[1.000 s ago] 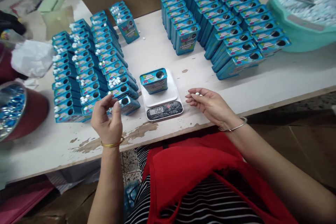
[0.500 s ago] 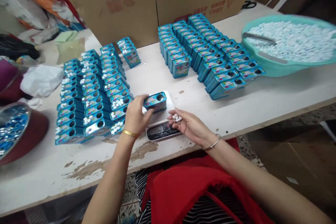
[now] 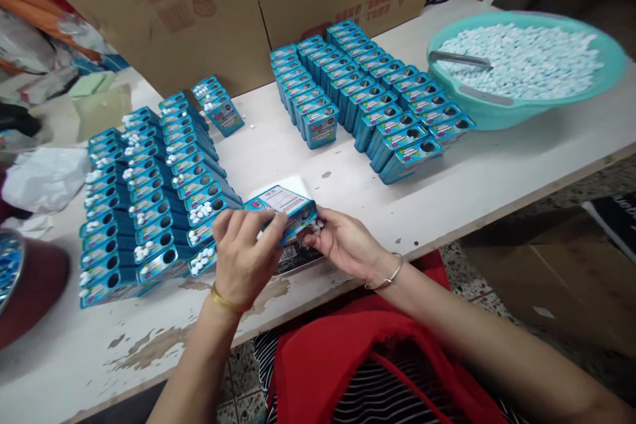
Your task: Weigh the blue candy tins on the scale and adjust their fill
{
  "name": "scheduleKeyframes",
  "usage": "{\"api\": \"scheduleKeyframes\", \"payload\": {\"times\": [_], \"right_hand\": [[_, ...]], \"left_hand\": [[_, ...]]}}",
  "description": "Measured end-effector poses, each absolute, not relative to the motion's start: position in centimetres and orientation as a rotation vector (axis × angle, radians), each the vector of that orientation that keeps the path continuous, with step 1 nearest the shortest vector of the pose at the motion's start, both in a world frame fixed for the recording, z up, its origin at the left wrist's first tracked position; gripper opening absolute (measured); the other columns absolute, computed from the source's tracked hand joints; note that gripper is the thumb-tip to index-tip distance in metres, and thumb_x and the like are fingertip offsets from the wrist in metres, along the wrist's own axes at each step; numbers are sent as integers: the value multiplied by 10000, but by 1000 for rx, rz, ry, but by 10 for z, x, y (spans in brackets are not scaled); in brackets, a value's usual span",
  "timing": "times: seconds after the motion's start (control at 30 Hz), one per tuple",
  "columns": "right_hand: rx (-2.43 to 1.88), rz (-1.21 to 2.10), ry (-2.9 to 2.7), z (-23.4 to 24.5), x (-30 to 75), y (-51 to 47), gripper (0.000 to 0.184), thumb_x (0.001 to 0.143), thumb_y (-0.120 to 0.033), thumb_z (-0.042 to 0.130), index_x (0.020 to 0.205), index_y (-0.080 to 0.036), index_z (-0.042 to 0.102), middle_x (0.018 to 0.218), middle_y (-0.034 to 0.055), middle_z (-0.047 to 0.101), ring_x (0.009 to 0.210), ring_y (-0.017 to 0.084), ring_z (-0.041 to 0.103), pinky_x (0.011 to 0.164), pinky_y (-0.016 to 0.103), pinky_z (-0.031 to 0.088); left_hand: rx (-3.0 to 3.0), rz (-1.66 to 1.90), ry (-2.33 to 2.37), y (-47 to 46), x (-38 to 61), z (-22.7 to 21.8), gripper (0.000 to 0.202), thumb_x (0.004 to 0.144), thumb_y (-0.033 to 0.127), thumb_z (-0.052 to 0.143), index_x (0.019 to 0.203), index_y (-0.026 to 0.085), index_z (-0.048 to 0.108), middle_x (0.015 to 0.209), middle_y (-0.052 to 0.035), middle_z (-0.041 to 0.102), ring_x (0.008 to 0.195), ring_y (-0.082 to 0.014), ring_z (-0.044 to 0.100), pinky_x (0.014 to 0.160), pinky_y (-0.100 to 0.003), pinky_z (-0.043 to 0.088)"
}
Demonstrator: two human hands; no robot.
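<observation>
My left hand (image 3: 244, 253) is closed around a small blue candy box (image 3: 284, 204), which is tipped on its side with its round-holed end toward the right. Cupped at that end is my right hand (image 3: 350, 243), holding several small white candies (image 3: 317, 226), partly hidden by its fingers and the box. Below and behind the box lies a digital scale (image 3: 293, 265), its white pan showing at the back and its display mostly covered. Rows of blue boxes (image 3: 149, 199) with white candies lying on their tops stand close to my left hand.
More blue boxes (image 3: 348, 79) with open holes stand in rows at the back right. A turquoise basin (image 3: 497, 119) of white candies holds a metal scoop (image 3: 460, 59). A large carton (image 3: 218, 20) is behind. At left is a dark red bowl (image 3: 44, 285).
My left hand has lifted the box off the scale and tipped it over toward the right. My right hand with the candies has come up against its holed end. The view has shifted.
</observation>
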State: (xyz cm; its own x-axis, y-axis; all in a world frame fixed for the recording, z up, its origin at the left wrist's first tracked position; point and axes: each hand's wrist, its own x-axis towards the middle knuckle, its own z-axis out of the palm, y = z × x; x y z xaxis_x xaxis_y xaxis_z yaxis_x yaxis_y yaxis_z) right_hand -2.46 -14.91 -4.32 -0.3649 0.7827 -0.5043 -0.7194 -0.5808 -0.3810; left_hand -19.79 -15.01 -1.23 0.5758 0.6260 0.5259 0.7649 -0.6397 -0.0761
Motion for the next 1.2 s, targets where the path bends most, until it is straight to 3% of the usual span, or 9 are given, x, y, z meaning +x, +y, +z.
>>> {"api": "scheduleKeyframes", "payload": {"times": [0.27, 0.43, 0.53, 0.73, 0.93, 1.2], "right_hand": [[-847, 2039, -104, -40, -28, -149, 214, 907, -175, 443, 838, -97, 630, 807, 83, 634, 642, 99, 576, 572, 210, 461], [-713, 2020, -213, -26, -28, -156, 229, 905, -187, 445, 862, -112, 657, 897, 81, 644, 710, 104, 568, 613, 219, 489], [-811, 2023, -105, -27, -31, -153, 214, 888, -136, 449, 822, -101, 650, 830, 70, 634, 682, 96, 556, 596, 209, 483], [-823, 2044, -63, -41, -29, -149, 184, 907, -175, 462, 844, -105, 620, 780, 62, 616, 664, 97, 573, 570, 197, 473], [-922, 1999, -122, -46, 0, -154, 164, 877, -119, 478, 926, -90, 631, 785, 64, 634, 697, 96, 602, 585, 165, 500], [-1070, 1927, -164, -59, 23, -164, 199, 881, -91, 442, 965, -100, 622, 777, 60, 644, 660, 83, 603, 558, 136, 501]], "left_hand": [[-2478, -650, -1099, -152, -201, -15, 291, 798, 207, 608, 1081, 259, 565, 924, -46, 647, 817, -200, 537, 795, -386, 317], [-2417, -736, -1039, -159, -201, -3, 297, 763, 209, 667, 1038, 280, 581, 938, -34, 651, 847, -197, 547, 818, -385, 316], [-2459, -698, -1065, -158, -203, -8, 279, 776, 214, 651, 1039, 276, 585, 927, -37, 650, 819, -195, 531, 802, -380, 311], [-2521, -761, -1319, -148, -206, -25, 287, 776, 258, 648, 1049, 237, 562, 902, -39, 624, 831, -198, 537, 799, -373, 327], [-2591, -896, -1699, -130, -205, -31, 328, 791, 329, 640, 1064, 181, 534, 950, -52, 614, 871, -189, 565, 766, -335, 423], [-2629, -873, -1853, -129, -212, -38, 409, 792, 344, 632, 1147, 168, 530, 1100, -79, 636, 1009, -204, 598, 883, -364, 492]]}}
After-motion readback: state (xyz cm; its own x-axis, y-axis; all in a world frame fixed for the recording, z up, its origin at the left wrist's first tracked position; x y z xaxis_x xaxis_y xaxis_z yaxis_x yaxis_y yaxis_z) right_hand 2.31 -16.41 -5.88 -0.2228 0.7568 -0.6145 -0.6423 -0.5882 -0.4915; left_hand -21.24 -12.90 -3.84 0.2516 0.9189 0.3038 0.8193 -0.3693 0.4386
